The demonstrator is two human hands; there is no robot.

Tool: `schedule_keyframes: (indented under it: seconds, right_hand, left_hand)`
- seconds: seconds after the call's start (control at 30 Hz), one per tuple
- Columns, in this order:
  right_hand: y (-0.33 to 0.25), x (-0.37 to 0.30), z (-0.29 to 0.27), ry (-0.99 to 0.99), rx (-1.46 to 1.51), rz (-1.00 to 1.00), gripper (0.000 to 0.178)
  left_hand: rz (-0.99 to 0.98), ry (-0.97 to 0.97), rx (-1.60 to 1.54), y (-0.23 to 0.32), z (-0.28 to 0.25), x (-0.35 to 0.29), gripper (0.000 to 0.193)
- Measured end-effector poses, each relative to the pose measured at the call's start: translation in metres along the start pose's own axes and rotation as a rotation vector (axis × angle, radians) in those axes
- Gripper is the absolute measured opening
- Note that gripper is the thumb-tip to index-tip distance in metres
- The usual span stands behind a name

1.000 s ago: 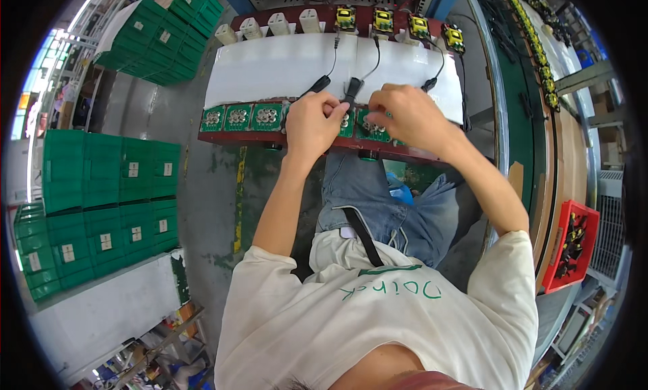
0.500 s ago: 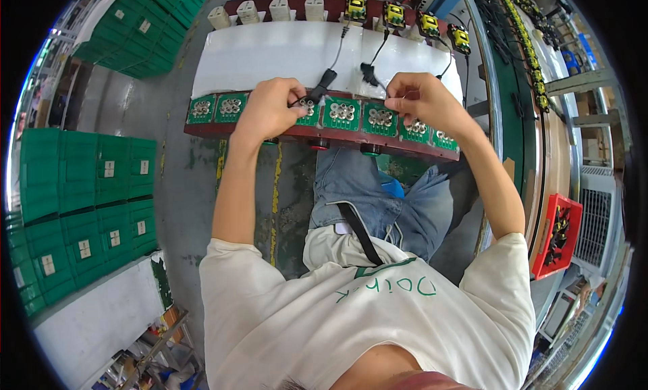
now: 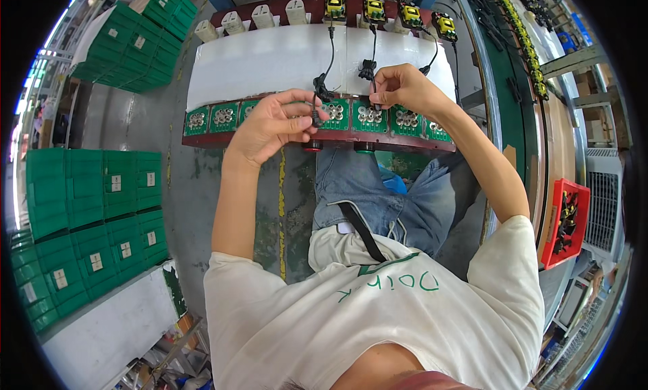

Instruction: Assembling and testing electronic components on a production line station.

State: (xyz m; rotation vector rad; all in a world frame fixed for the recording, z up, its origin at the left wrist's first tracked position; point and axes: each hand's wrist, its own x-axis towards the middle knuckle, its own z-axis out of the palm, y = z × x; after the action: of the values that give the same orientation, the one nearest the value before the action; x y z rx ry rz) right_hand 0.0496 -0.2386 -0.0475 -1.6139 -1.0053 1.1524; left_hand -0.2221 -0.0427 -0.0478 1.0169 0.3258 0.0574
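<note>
**Two-cable handling at the board fixture**

From where I stand, a worn grey floor (image 3: 202, 221) extends beneath the work position. Stacked green crates (image 3: 88, 194) occupy the left side. At the far centre stands a dark red fixture (image 3: 216, 140), with a white sheet (image 3: 263, 56) covering its middle. A red bin (image 3: 565, 223) of black parts is at the right.

Both hands work above the near edge of the fixture, over a row of green circuit boards (image 3: 223, 118). The left hand (image 3: 273, 126) is half open, thumb and fingers about the end of the left black cable (image 3: 322, 89); I cannot tell how firmly. The right hand (image 3: 403, 91) pinches the right black cable (image 3: 367, 68) between thumb and fingertips, above a board. Both cables run from yellow-and-black modules (image 3: 335, 8) along the far edge.

Compared with half a second earlier, the left hand has changed from a curled, back-up posture to opened fingers with the palm showing.
</note>
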Motion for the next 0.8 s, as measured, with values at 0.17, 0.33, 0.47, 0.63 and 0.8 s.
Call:
schedule_keyframes:
  seconds: [0.17, 0.33, 0.47, 0.63, 0.8]
  right_hand:
    - [0.001, 0.001, 0.001, 0.015, 0.056, -0.017, 0.008]
    - [0.005, 0.004, 0.001, -0.013, -0.022, -0.061, 0.008]
    - [0.003, -0.001, 0.010, -0.010, -0.050, -0.107, 0.009]
    - [0.004, 0.002, 0.010, 0.029, 0.005, -0.135, 0.008]
    - [0.005, 0.003, 0.007, 0.010, 0.064, -0.068, 0.010]
  left_hand:
    - [0.056, 0.057, -0.124, -0.012, 0.008, 0.000, 0.035]
    - [0.106, 0.231, 0.062, -0.010, 0.018, 0.019, 0.033]
    - [0.095, 0.259, 0.313, -0.002, 0.021, 0.038, 0.030]
    - [-0.005, 0.252, 0.565, 0.009, 0.022, 0.049, 0.029]
    - [-0.062, 0.237, 0.584, 0.018, 0.022, 0.054, 0.030]
